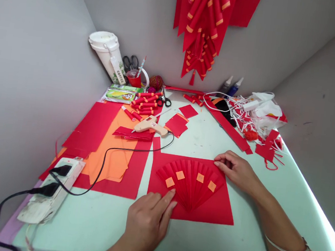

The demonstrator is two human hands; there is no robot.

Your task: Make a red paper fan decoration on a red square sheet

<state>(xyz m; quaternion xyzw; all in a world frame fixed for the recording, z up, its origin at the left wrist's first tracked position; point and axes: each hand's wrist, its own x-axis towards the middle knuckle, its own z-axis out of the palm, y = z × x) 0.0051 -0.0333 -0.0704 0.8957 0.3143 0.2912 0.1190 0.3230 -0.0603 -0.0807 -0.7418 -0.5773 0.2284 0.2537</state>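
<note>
A pleated red paper fan point(190, 194) with several small orange squares lies spread on a red paper sheet point(224, 212), its narrow end toward me. My left hand point(148, 216) rests at the fan's left edge, index finger stretched out with its tip near the leftmost orange square point(170, 182); the other fingers are partly bent, and nothing is held. At the far right corner of the sheet, my right hand point(235, 168) has its fingers and thumb closed on the paper's edge. The fingertips there are partly hidden.
A glue gun point(152, 126) lies beyond the sheet, its cord running left to a power strip point(53, 193). Orange sheets point(109, 159), rolled red tubes point(145, 103), scissors point(164, 101) and a white bucket point(108, 50) stand left. Paper scraps point(244, 114) pile up at right.
</note>
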